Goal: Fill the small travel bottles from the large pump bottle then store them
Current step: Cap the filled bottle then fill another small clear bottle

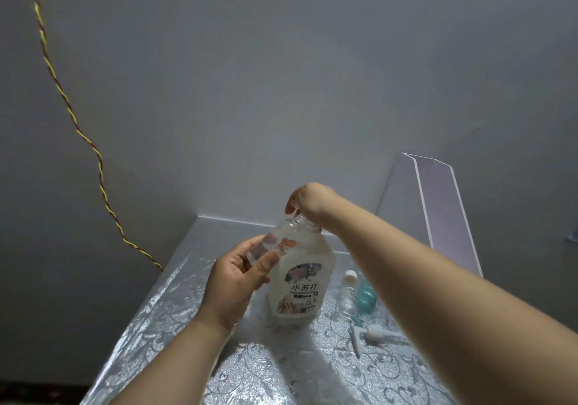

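Left hand point(237, 276) grips the clear travel bottle point(261, 246); right hand point(308, 199) pinches the neck of the large bottle point(300, 279) mid-frame. Tip too fast and liquid could overshoot.

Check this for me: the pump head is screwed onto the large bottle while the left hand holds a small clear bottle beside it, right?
Not quite. In the head view the pump head lies on the table, off the large bottle. The left hand does hold a small clear bottle beside it.
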`<state>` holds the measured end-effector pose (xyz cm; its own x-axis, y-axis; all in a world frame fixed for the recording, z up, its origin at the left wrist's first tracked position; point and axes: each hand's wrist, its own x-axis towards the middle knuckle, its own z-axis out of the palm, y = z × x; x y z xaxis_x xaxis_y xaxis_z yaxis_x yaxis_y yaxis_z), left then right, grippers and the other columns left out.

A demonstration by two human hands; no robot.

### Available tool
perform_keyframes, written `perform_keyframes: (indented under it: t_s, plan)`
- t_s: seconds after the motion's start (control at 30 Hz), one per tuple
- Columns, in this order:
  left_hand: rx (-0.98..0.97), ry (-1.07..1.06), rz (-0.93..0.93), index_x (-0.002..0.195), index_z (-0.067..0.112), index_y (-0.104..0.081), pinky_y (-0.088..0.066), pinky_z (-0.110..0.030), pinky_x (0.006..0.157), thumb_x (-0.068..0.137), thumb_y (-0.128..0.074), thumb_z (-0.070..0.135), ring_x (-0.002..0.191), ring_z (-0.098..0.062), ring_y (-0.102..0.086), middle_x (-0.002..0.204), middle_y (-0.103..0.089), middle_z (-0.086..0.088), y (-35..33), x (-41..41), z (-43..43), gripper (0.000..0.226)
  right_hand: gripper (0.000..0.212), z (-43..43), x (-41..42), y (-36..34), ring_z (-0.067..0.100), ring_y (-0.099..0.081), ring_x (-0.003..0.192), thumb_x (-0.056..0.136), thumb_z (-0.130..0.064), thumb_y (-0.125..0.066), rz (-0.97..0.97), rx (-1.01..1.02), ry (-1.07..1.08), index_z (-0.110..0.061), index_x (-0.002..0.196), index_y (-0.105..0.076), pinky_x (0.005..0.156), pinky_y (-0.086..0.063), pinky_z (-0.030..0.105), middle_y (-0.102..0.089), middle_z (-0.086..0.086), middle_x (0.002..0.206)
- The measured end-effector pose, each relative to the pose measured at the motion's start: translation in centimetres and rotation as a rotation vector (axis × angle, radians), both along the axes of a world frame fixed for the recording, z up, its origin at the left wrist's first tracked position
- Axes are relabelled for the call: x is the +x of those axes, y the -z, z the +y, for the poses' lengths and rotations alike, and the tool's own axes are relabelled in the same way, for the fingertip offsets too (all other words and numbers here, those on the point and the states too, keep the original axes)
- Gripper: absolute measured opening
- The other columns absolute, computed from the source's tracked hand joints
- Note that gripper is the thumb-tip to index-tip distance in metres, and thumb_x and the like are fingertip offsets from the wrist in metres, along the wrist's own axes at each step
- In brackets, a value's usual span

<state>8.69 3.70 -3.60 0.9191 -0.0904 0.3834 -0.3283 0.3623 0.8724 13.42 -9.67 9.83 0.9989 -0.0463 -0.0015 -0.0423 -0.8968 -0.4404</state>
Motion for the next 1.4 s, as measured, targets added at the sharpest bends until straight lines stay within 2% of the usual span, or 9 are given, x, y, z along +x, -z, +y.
perform_keyframes:
  t_s: [0.13, 0.27, 0.4, 0.57, 0.83, 1.0, 1.1, 1.23, 1.4]
  plan:
    - [-0.016, 0.044, 0.032, 0.110, 0.017, -0.069, -0.042, -0.011, 0.054, 0.048, -0.082, 0.062, 0.051, 0.003, -0.050, 0.072, -0.068, 0.012, 0.1, 0.1, 0.2, 0.078, 0.037, -0.4, -0.8, 0.0, 0.019, -0.048, 0.066, 0.099, -0.025, -0.043, -0.033, 0.286, 0.020, 0.001, 0.110, -0.067, 0.052, -0.037, 0.019, -0.065, 0.015, 0.095]
    - [-0.038, 0.100, 0.071, 0.105, 0.025, -0.073, -0.038, -0.013, 0.054, 0.055, -0.079, 0.053, 0.050, -0.005, -0.035, 0.079, -0.069, 0.006, 0.3, 0.4, 0.2, 0.058, 0.057, -0.6, -1.5, -0.4, 0.023, -0.053, 0.077, 0.098, -0.050, -0.036, -0.126, 0.649, 0.009, -0.004, 0.095, -0.069, 0.064, -0.039, 0.028, -0.066, 0.014, 0.090]
    - [-0.062, 0.153, 0.077, 0.111, 0.020, -0.070, -0.041, -0.016, 0.063, 0.052, -0.084, 0.059, 0.060, -0.008, -0.044, 0.080, -0.066, 0.005, 0.4, 0.5, 0.3, 0.073, 0.056, -0.9, -2.1, -0.8, 0.023, -0.056, 0.087, 0.098, -0.049, -0.035, -0.289, 0.823, 0.080, -0.005, 0.100, -0.070, 0.065, -0.037, 0.025, -0.067, 0.011, 0.097]
    - [-0.071, 0.178, 0.071, 0.113, 0.019, -0.070, -0.039, -0.025, 0.069, 0.059, -0.082, 0.057, 0.076, -0.016, -0.044, 0.100, -0.067, -0.004, 0.4, 0.5, 0.5, 0.067, 0.037, -2.7, -3.8, 0.1, 0.014, -0.053, 0.078, 0.100, -0.033, -0.042, -0.431, 0.892, 0.168, -0.005, 0.100, -0.066, 0.063, -0.038, 0.021, -0.063, 0.002, 0.087]
    - [-0.024, 0.077, 0.061, 0.113, 0.017, -0.068, -0.040, -0.017, 0.056, 0.052, -0.083, 0.062, 0.063, -0.007, -0.044, 0.091, -0.067, 0.007, 0.5, 0.1, 0.6, 0.076, 0.012, -8.3, -8.9, 3.3, 0.012, -0.053, 0.068, 0.091, -0.010, -0.059, -0.332, 0.750, 0.249, -0.012, 0.080, -0.064, 0.057, -0.039, 0.019, -0.063, 0.004, 0.079]
    - [-0.041, 0.090, 0.051, 0.104, 0.017, -0.071, -0.042, -0.014, 0.052, 0.058, -0.084, 0.054, 0.060, -0.005, -0.048, 0.092, -0.070, 0.007, -0.3, -0.5, 0.4, 0.060, 0.012, -10.0, -11.3, 5.9, 0.009, -0.052, 0.061, 0.088, -0.010, -0.063, -0.060, 0.446, 0.187, -0.003, 0.094, -0.070, 0.051, -0.039, 0.015, -0.064, 0.005, 0.079]
    - [-0.027, 0.106, 0.046, 0.100, 0.018, -0.072, -0.043, -0.014, 0.052, 0.066, -0.082, 0.046, 0.064, -0.006, -0.050, 0.090, -0.070, 0.007, -0.7, -1.1, 0.1, 0.045, 0.015, -10.7, -12.4, 6.8, 0.010, -0.051, 0.061, 0.088, -0.011, -0.063, -0.033, 0.356, 0.169, -0.003, 0.098, -0.070, 0.049, -0.038, 0.016, -0.063, 0.004, 0.077]
    - [0.049, 0.104, 0.017, 0.097, 0.022, -0.073, -0.044, -0.015, 0.054, 0.058, -0.082, 0.056, 0.067, -0.006, -0.051, 0.087, -0.070, 0.008, -0.6, -2.1, 0.0, 0.053, 0.016, -11.9, -13.0, 7.7, 0.008, -0.051, 0.058, 0.086, -0.007, -0.063, -0.069, 0.201, 0.148, -0.007, 0.098, -0.072, 0.039, -0.037, 0.006, -0.062, -0.001, 0.069]
    - [0.099, 0.094, 0.023, 0.093, 0.029, -0.073, -0.045, -0.018, 0.059, 0.052, -0.081, 0.065, 0.070, -0.011, -0.051, 0.086, -0.069, 0.007, -0.1, -3.4, -0.2, 0.055, 0.031, -12.6, -13.2, 9.3, 0.017, -0.062, 0.106, 0.087, -0.013, -0.062, -0.006, -0.168, 0.030, -0.015, 0.117, -0.067, 0.090, -0.049, 0.024, -0.068, 0.003, 0.118]
